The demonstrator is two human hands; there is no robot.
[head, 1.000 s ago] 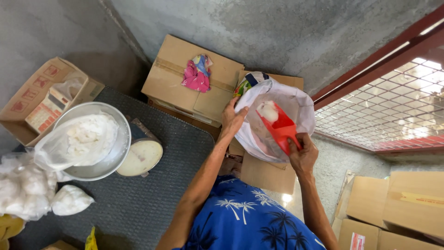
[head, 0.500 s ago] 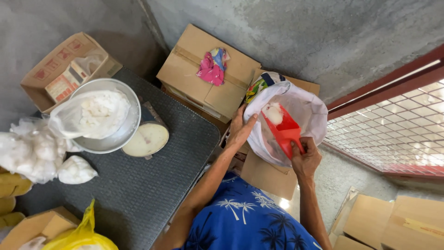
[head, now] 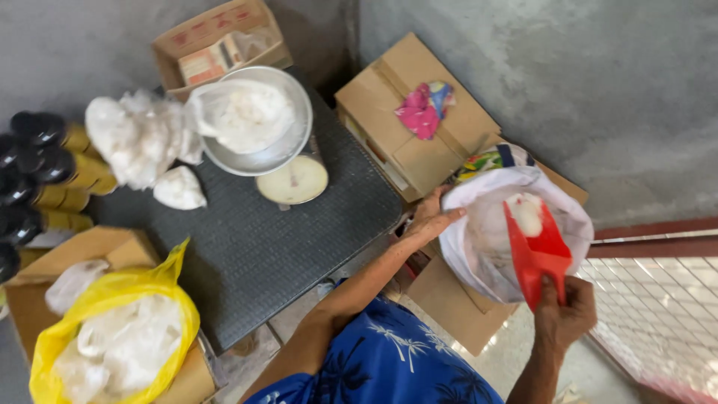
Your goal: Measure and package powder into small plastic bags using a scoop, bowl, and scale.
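Right hand (head: 565,314): closed round the handle of a red scoop (head: 535,251), tipped blade-first into the bag so the white lump on it stays inside.
Left hand (head: 430,217): fingers spread, gripping the rim of the white bag (head: 479,239) to hold its mouth open.
Bag: sits on a box (head: 456,303), beside the mat (head: 262,247).
Beyond: scale bowl (head: 258,123) with a filled bag, on the mat.

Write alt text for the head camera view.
Seen from above, a person's right hand holds a red scoop of white powder inside a white plastic bag, whose rim the left hand holds open. Nearby, a metal scale bowl sits on a dark mat among cardboard boxes.
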